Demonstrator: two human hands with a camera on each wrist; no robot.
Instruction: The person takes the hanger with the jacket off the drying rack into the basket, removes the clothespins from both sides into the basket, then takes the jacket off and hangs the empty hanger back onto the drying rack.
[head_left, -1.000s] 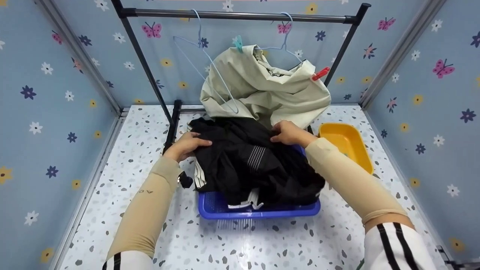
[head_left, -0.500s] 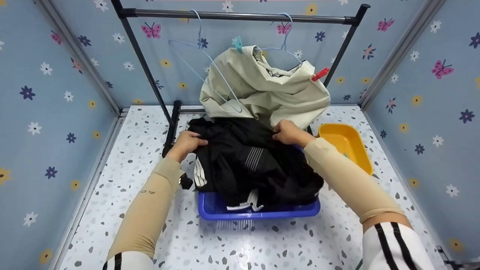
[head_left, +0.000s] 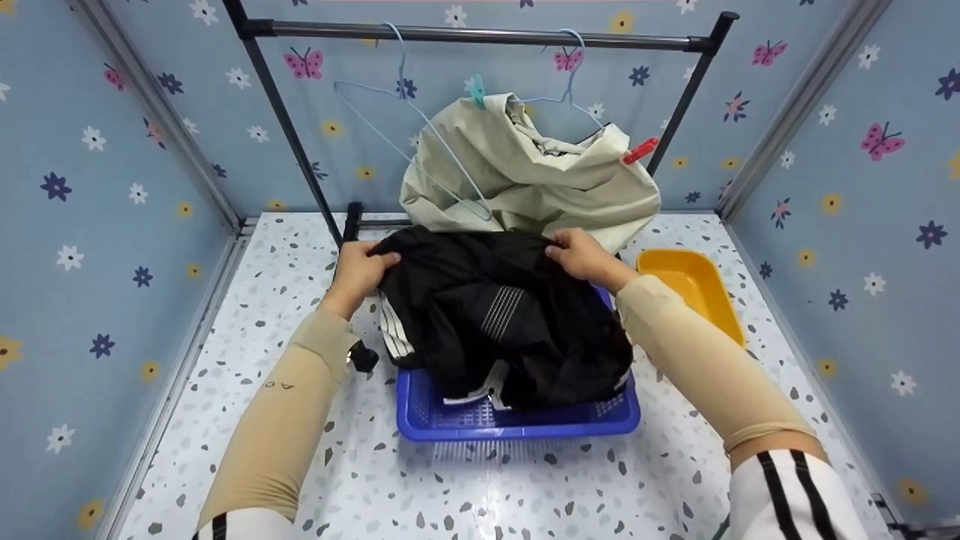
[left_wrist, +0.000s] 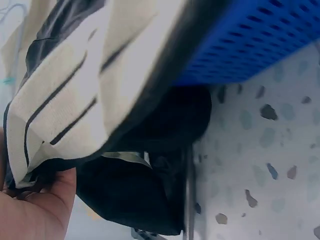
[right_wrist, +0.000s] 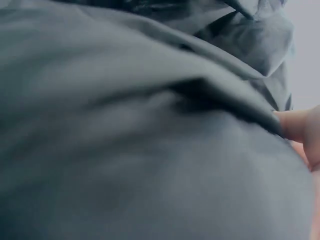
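- Item under inspection: one black garment (head_left: 502,322), bunched and creased, stretched between two hands above and partly inside a blue basket (head_left: 517,433), whose front rim shows below it. Whether the cloth touches the basket floor, I cannot tell.
- Left hand (head_left: 358,274): thumb and fingers pinch the garment's upper left corner, close to a white striped panel (head_left: 394,330); the left wrist view confirms cloth tucked in the grip.
- Right hand (head_left: 585,259): thumb and fingers narrowed on the upper right edge, the grip clear of the basket rim.
- Handling, in my judgement: light, soft and limp, with no stiffness to keep its shape. The faint sheen suggests a smooth face that may slide through a loose pinch. Not fragile, though loose folds could snag on the basket's holes.
- Best hold, as I judge it: both ends of the upper edge, where the hands are, with the cloth kept taut between them.
- Surroundings: a blue hanger (head_left: 403,60) hangs from the rack (head_left: 480,32); beside it a pale garment (head_left: 465,172) carries a teal clip (head_left: 478,91) and a red clip (head_left: 640,151). A yellow tray (head_left: 697,285) stands right of the basket.
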